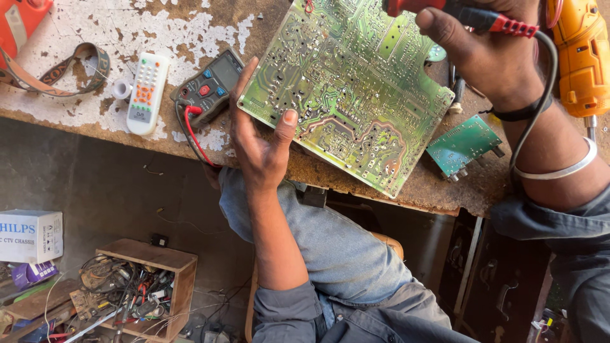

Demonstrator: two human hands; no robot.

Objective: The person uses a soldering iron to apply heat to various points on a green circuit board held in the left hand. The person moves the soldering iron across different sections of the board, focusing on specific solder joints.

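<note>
Left hand [257, 143] clamps the near edge of one large green circuit board [349, 89], thumb on top, board tilted and overhanging the worn bench [95, 121] edge. Right hand [489, 54] is closed around a red-and-black probe [502, 24] over the board's far edge. One multimeter [213, 82], one white remote [147, 92], one small green board [462, 146], one orange drill [581, 57]. Open bench left of remote.
</note>
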